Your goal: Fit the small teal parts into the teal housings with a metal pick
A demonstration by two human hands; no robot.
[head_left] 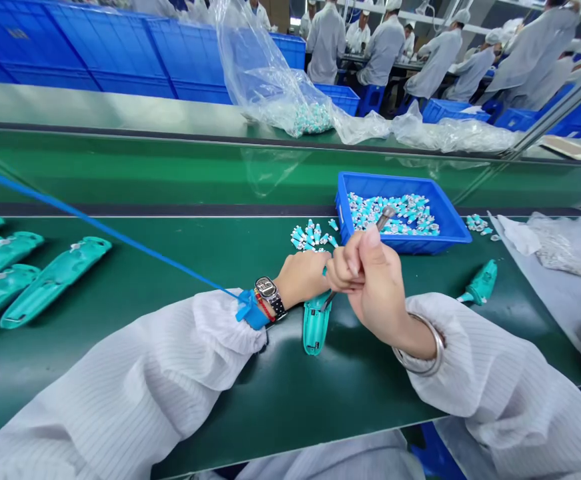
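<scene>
Lengthwise toward the wearer, left hand [303,277] clasps teal housing [315,328]; right hand [374,283] clasps tweezers [385,216].

A blue tray [430,244] of small teal-and-white parts is set on the green counter [170,250], and a loose pile of like parts [313,237] is noted just beside it. Several teal shells [55,280] are laid at the left edge. A clear plastic bag [270,80] is propped beyond the belt, before stacked blue crates [95,47].

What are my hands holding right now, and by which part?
The left hand grips the teal casing at its top end. The right hand holds a metal tool by its middle.
</scene>
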